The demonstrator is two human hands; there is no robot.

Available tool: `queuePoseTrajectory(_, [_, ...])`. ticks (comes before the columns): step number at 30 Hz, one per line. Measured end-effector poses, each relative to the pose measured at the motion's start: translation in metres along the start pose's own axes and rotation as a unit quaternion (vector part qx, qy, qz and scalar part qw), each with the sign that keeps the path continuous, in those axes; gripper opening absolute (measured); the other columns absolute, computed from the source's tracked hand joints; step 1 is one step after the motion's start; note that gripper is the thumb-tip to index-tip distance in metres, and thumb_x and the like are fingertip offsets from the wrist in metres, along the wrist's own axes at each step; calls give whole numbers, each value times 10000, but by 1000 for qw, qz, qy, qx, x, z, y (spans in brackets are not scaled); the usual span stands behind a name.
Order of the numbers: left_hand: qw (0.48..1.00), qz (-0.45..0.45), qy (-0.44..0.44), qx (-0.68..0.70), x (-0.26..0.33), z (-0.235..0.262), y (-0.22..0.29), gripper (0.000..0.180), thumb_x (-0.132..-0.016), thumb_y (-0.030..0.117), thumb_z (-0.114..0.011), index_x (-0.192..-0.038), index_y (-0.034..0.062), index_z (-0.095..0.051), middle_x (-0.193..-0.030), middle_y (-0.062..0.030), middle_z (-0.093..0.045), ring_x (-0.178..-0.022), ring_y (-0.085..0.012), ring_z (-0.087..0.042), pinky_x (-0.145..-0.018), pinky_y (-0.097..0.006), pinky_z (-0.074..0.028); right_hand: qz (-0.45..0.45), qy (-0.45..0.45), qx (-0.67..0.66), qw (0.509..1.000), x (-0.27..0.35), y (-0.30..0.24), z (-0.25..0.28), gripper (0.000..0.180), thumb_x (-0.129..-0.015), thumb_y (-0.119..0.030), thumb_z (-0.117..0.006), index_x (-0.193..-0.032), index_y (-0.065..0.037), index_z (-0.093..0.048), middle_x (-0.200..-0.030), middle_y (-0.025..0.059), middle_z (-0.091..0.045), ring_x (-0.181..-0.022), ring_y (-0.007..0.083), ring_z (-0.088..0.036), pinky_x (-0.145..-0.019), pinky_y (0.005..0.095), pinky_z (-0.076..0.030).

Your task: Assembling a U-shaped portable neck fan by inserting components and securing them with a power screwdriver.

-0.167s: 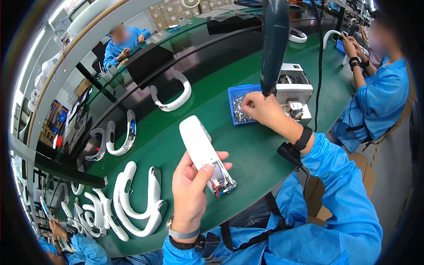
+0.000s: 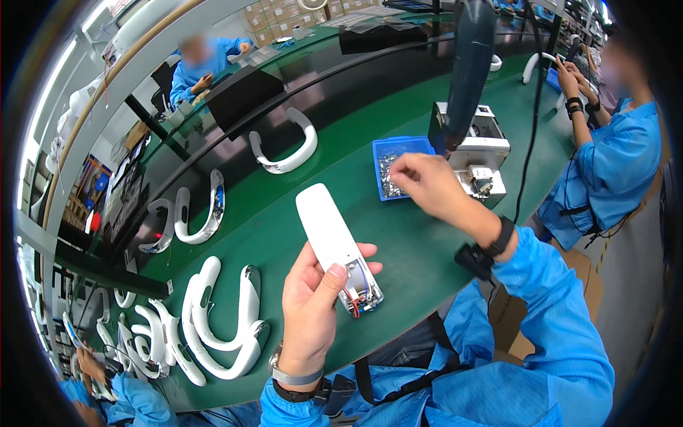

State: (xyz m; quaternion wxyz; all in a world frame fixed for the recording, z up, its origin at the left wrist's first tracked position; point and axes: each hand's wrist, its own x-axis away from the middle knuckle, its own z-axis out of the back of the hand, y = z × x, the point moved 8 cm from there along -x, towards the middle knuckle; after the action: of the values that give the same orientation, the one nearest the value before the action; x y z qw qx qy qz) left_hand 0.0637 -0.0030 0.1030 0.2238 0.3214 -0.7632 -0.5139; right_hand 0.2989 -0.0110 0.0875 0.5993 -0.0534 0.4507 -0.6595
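In my left hand (image 2: 311, 295) lies a long white plastic housing (image 2: 329, 231), tilted, its rounded end pointing away from me. Its near end is uncovered and shows red and blue wires (image 2: 357, 295) and metal parts; my thumb presses beside that opening. My right hand (image 2: 434, 186) hovers over the near right side of a blue bin (image 2: 379, 145) filled with small metal screws (image 2: 388, 165). Its thumb and index finger are pinched together; whatever is between them is too small to make out. Behind that hand hangs a dark electric screwdriver (image 2: 469, 71), its tip hidden.
Right of the bin stands a white-and-black boxy machine (image 2: 487, 153). Several curved white housings (image 2: 220, 341) lie on the green table (image 2: 398, 249) at left, others (image 2: 288, 153) farther back. A black cable (image 2: 530, 135) hangs at right. Co-workers (image 2: 612, 156) sit right, across and lower left.
The screwdriver has swung to the right. My right hand has drawn back slightly toward me, still pinched. The white housing stays in my left hand.
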Motion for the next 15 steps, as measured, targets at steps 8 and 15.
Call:
queuePoseTrajectory(8, [998, 9, 9, 56, 1, 5, -5, 473, -1010, 189, -522, -1411, -41, -426, -1183, -121, -647, -1022, -169, -653, -866, -301, -529, 221, -118, -36, 968, 27, -157, 5, 73, -869, -120, -663, -871, -58, -623, -872, 70, -565, -738, 253, -647, -575, 385, -517])
queuePoseTrajectory(15, [998, 7, -3, 57, 0, 1, -4, 513, -1004, 169, -558, -1443, -41, -396, -1220, -89, -625, -1078, -147, -610, -915, -284, -488, 276, -152, 55, 947, 25, -173, 6, 118, -827, -144, -668, -809, -45, -606, -854, 69, -514, -702, 235, -627, -516, 360, -507])
